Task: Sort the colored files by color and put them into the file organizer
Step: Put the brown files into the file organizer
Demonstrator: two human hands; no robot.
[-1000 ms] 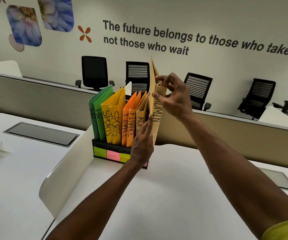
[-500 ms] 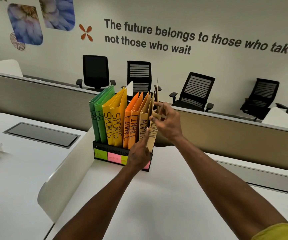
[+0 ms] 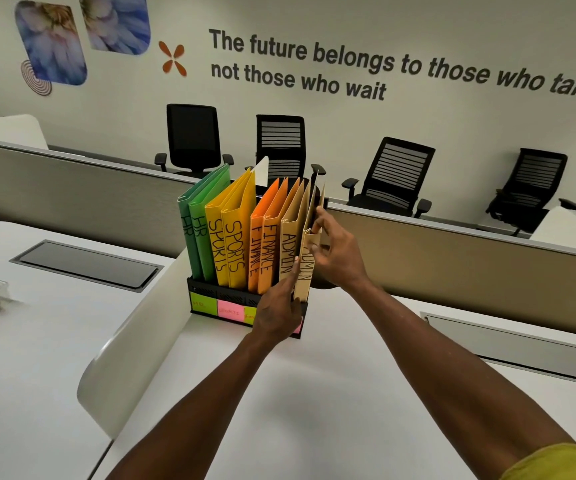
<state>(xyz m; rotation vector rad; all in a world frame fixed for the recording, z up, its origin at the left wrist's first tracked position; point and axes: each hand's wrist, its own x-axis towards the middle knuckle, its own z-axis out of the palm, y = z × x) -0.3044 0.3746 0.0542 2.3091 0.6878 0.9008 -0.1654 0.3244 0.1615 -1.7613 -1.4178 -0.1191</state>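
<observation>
At the right end of the file organizer, the right hand pinches the last tan file, seating it; the left hand, fingers straight, parts its neighbour to make room.

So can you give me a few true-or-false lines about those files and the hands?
1. The right hand holds the last tan ADMIN file. True.
2. The green files are labelled SPORTS. False: they read HR; the yellow files read SPORTS.
3. The left hand is at the organizer front, fingers up against the tan files. True.
4. The orange files stand at the far left. False: they stand between the yellow and tan ones.
5. A file lies flat on the table. False: every file in view stands in the organizer.
</observation>
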